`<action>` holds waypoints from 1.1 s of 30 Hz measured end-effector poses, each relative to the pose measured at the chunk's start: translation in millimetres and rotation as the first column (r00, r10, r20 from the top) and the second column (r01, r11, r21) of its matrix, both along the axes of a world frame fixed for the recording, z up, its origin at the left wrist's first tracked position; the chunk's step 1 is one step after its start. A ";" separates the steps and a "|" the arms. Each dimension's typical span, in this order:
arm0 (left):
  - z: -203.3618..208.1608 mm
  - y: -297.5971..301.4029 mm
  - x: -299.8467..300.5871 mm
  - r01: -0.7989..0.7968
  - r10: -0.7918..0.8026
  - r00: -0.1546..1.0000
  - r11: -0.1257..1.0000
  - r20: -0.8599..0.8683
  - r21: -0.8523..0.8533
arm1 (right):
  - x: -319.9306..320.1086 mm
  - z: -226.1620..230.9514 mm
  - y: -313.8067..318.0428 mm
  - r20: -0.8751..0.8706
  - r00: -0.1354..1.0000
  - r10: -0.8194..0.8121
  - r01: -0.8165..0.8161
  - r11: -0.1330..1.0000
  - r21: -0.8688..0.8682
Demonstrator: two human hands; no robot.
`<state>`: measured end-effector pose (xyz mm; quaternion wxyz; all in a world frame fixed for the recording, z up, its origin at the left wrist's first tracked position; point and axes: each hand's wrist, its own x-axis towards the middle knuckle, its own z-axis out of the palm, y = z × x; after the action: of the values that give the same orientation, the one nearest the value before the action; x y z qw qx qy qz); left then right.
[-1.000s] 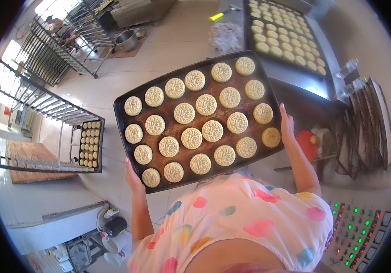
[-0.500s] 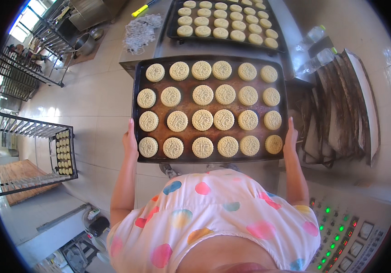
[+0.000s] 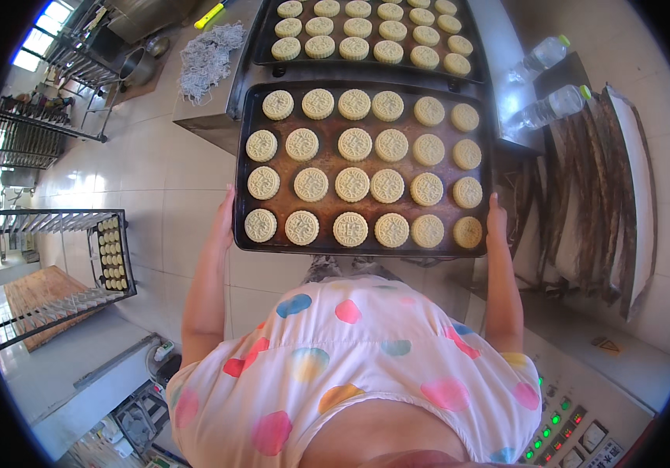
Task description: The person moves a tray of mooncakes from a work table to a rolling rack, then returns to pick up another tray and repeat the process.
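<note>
A dark rectangular baking tray (image 3: 358,250) is held level in front of my body by both hands. Rows of round, pale mooncakes (image 3: 352,184) with fluted edges and stamped patterns lie on its brown surface. My left hand (image 3: 226,217) is closed on the tray's left side near the front corner. Gripping the opposite side is my right hand (image 3: 496,220), its thumb showing along the rim. The other fingers are mostly hidden by the tray. Just beyond, a second dark tray (image 3: 335,69) of similar mooncakes rests on a metal table.
The metal table (image 3: 204,117) bears tangled pale strings (image 3: 209,62) and a yellow-handled tool (image 3: 210,15). Clear plastic bottles (image 3: 555,108) and upright brown-stained sheets (image 3: 584,187) stand at right. A tray rack (image 3: 46,214) is at left, and a lit control panel (image 3: 569,421) at lower right.
The held tray has moved forward, closer to the tray on the table, and shifted slightly right to line up with it. Both hands keep their hold. The surroundings have shifted with my body.
</note>
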<state>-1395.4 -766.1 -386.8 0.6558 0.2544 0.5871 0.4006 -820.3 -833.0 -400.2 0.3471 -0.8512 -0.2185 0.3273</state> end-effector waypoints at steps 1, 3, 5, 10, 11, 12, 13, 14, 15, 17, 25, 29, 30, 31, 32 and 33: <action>1.1 -2.5 1.1 0.038 -0.038 0.994 0.999 0.106 0.003 | 1.8 -0.6 3.0 -0.024 1.000 0.014 -0.015 1.000 -0.025; -12.4 -13.9 2.8 0.022 -0.016 0.996 0.998 0.083 -0.067 | 8.1 -18.3 6.5 0.023 1.000 -0.018 0.018 1.000 0.012; -38.3 -17.1 -3.1 -0.022 0.024 0.999 0.995 0.026 -0.096 | 11.5 -25.8 8.0 -0.019 1.000 -0.012 0.012 1.000 0.007; -48.8 -10.5 11.2 -0.121 0.117 0.986 0.992 -0.117 -0.021 | 7.4 -25.2 28.2 0.349 0.934 0.077 -0.188 0.936 0.298; -50.4 -11.0 12.4 -0.141 0.136 0.977 0.990 -0.162 -0.019 | 0.2 -16.0 40.1 0.537 0.839 0.081 -0.316 0.877 0.362; -49.7 -12.6 14.5 -0.153 0.147 0.976 0.988 -0.163 -0.023 | -16.3 10.0 56.8 0.654 0.747 0.120 -0.444 0.822 0.357; -45.7 -13.1 17.3 -0.161 0.155 0.974 0.987 -0.163 -0.027 | -38.0 40.3 75.4 0.758 0.636 0.141 -0.563 0.757 0.331; -41.6 -12.9 20.1 -0.165 0.159 0.975 0.986 -0.158 -0.030 | -58.1 62.4 92.2 0.772 0.599 0.213 -0.635 0.713 0.297; -39.8 -11.7 21.8 -0.158 0.151 0.974 0.987 -0.168 -0.034 | -76.9 78.2 108.9 0.783 0.557 0.278 -0.702 0.662 0.264; -34.8 -10.9 23.6 -0.156 0.145 0.970 0.987 -0.193 -0.042 | -107.4 95.6 141.1 0.783 0.442 0.437 -0.818 0.555 0.152; -18.0 -8.7 33.7 -0.159 0.146 0.967 0.986 -0.207 -0.048 | -154.9 82.7 232.1 0.714 0.090 0.694 -0.839 0.439 -0.322; -17.4 -5.2 31.5 -0.153 0.153 0.981 0.988 -0.115 0.012 | -161.2 77.3 246.0 0.717 -0.074 0.693 -0.816 0.371 -0.443; -20.8 -5.3 27.9 -0.141 0.137 0.984 0.990 -0.113 -0.028 | -163.2 78.0 246.7 0.700 -0.100 0.707 -0.803 0.358 -0.476; -25.1 -5.1 23.4 -0.128 0.120 0.987 0.989 -0.110 -0.068 | -164.4 78.5 247.2 0.683 -0.124 0.720 -0.789 0.346 -0.508; -28.7 -5.6 20.4 -0.114 0.102 0.989 0.988 -0.107 -0.107 | -164.0 77.4 247.5 0.694 -0.128 0.708 -0.794 0.347 -0.500; -26.1 -3.8 20.0 -0.125 0.112 0.985 0.987 -0.128 -0.098 | -164.1 76.5 247.9 0.710 -0.125 0.693 -0.799 0.354 -0.486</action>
<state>-1375.4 -769.9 -412.9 0.6062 0.2079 0.6606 0.3911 -984.4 -585.1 -323.7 -0.0180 -0.5801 -0.8142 -0.0187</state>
